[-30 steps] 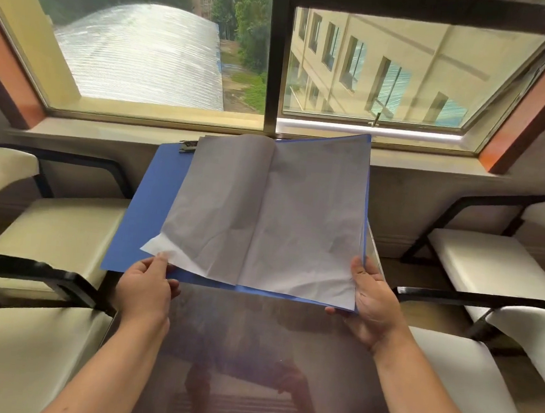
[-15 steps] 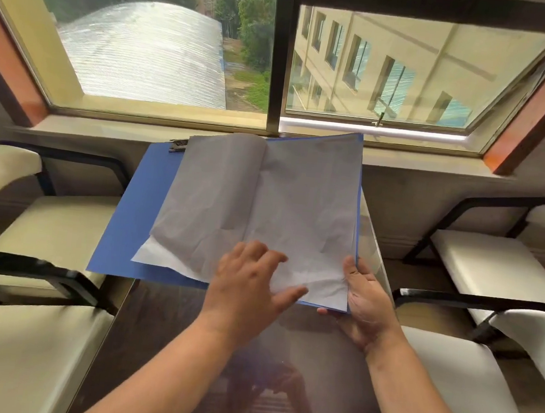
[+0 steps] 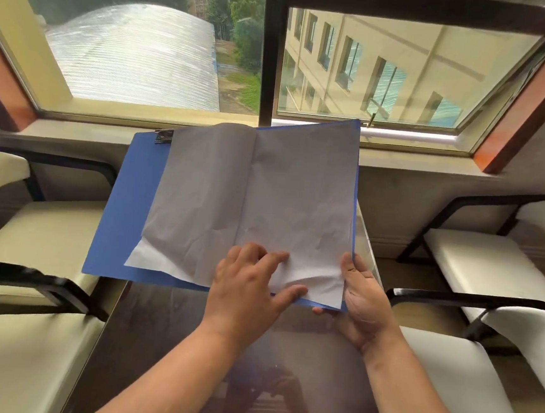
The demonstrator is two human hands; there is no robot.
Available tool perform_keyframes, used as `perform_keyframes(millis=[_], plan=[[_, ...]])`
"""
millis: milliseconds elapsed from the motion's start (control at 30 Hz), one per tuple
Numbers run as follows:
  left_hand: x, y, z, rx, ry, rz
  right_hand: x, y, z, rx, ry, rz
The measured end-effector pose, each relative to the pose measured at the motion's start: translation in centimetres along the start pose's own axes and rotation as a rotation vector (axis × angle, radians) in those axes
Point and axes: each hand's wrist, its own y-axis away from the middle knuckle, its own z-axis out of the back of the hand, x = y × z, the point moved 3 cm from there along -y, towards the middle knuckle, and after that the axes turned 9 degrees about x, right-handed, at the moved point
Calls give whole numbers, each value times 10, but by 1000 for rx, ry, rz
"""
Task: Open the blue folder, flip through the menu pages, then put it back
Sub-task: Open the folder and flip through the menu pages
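Observation:
The blue folder [image 3: 122, 213] is open and held above the glass table [image 3: 161, 335], tilted up toward the window. Blank white menu pages [image 3: 264, 205] lie spread across it, one turned to the left and one on the right. My right hand [image 3: 363, 300] grips the folder's lower right corner from beneath, thumb on the page edge. My left hand [image 3: 247, 286] rests on the lower edge of the right page, fingers on the paper and thumb under its wrinkled corner. A metal clip [image 3: 163, 136] shows at the folder's top left.
Cream chairs with black arms stand on both sides: two on the left [image 3: 31, 234] and two on the right [image 3: 489, 268]. A window sill [image 3: 73, 133] and large window run behind the table.
My left hand left the folder's lower left corner, crossed to the right and landed on the bottom of the right page. The page corner has wrinkled under my fingers.

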Motion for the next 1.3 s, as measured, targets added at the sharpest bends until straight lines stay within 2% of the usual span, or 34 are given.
perform_keyframes(millis=[200, 300, 367, 467, 600, 667, 800, 867, 967, 1033, 1133, 1300], plan=[[-8, -7, 7, -102, -18, -98, 0, -2, -1, -32, 35, 6], [-3, -6, 12, -192, 71, -68, 4, -1, -1, -50, 40, 16], [6, -4, 17, -238, 234, 43, 9, 1, 0, -40, 23, 28], [30, 0, 19, -272, 576, 297, 15, 4, 2, -27, -1, 19], [69, 10, 16, -398, 968, 650, 21, 9, 2, -37, -23, 11], [86, 16, 12, -409, 1012, 775, 24, 10, 1, -33, -22, 14], [100, 24, 8, -354, 1046, 857, 23, 9, 0, -30, -26, 4], [104, 28, 5, -310, 1065, 994, 21, 8, 1, -43, -11, 0], [109, 32, 0, -257, 1342, 1143, 19, 6, 2, -49, 17, -9], [110, 31, -4, -198, 1596, 1096, 18, 5, 3, -57, 33, -14], [115, 29, -2, -215, 1873, 880, 15, 3, 6, -73, 31, -19], [124, 32, 4, -180, 1951, 737, 10, 3, 10, -77, -15, -38]])
